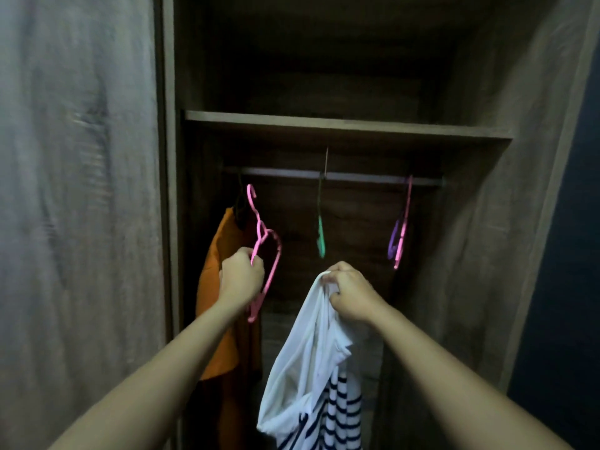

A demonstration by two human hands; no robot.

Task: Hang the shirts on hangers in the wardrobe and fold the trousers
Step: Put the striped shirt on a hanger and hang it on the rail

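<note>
— Where's the striped white shirt (pixel 311 368)?

— Bunched at its top in the right hand (pixel 352 295), fingers closed, before the open wardrobe (pixel 324 125).

— And the left hand (pixel 242 280)?

— Fisted round a pink hanger (pixel 266 254), off the rail (pixel 324 175), probably ready for threading in.

Inside the open wooden wardrobe (pixel 480 222), a bare-looking shelf (pixel 341 123) spans its width above a dark rail (pixel 357 177), from which hang an orange garment (pixel 220 287) at the left, a green hanger (pixel 320 235) mid-rail, and purple and pink hangers (pixel 400 235) at the right.
</note>
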